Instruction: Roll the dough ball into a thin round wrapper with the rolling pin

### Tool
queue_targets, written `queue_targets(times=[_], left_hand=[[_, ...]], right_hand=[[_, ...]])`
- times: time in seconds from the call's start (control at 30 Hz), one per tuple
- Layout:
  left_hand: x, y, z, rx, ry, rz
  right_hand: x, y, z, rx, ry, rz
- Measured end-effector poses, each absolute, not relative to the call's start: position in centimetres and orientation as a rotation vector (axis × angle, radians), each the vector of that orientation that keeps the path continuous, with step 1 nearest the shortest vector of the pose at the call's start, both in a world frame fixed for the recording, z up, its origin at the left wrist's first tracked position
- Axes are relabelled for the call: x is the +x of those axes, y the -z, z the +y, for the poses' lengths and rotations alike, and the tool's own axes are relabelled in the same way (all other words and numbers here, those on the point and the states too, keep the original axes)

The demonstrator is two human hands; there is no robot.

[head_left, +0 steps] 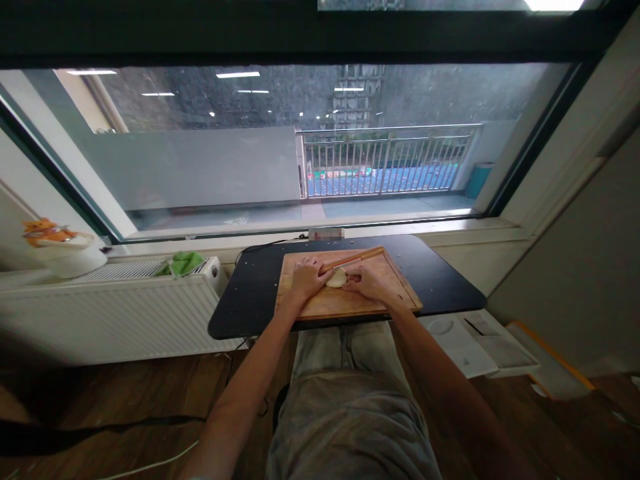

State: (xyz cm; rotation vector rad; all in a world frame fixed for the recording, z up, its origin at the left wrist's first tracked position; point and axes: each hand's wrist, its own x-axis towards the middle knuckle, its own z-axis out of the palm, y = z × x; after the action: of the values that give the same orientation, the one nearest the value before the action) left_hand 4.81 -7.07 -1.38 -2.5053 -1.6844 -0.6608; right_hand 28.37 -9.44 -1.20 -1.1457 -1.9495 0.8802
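Observation:
A pale, half-round piece of food (337, 278) lies on a wooden cutting board (320, 308); whether it is dough or a cut vegetable I cannot tell. My left hand (307, 279) rests at its left side, the thumb against it and the other fingers close to the board. At its right edge, my right hand (369, 283) has its fingers bent together and pinches the piece. Just beyond both hands a long, thin tan wooden-looking tool (367, 255) lies slantwise across the board, its left end partly hidden by my left hand.
The board sits on a black tabletop (253, 293) before a large window. A white radiator (150, 320) with a green cloth (186, 264) on it stands left. White boxes (465, 347) lie low at the right. A cable (265, 245) runs along the table's back edge.

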Motion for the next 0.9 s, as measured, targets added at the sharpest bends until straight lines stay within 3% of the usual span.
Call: queue_targets(times=[0.23, 0.9], left_hand=[[4.8, 1.2, -7.2, -2.494, 0.658, -1.676], [4.7, 1.3, -7.2, -2.492, 0.617, -1.708]], right_hand=[[29.0, 0.9, -9.2, -1.105, -0.750, -2.049], [29.2, 1.9, -7.5, -1.074, -0.920, -1.924]])
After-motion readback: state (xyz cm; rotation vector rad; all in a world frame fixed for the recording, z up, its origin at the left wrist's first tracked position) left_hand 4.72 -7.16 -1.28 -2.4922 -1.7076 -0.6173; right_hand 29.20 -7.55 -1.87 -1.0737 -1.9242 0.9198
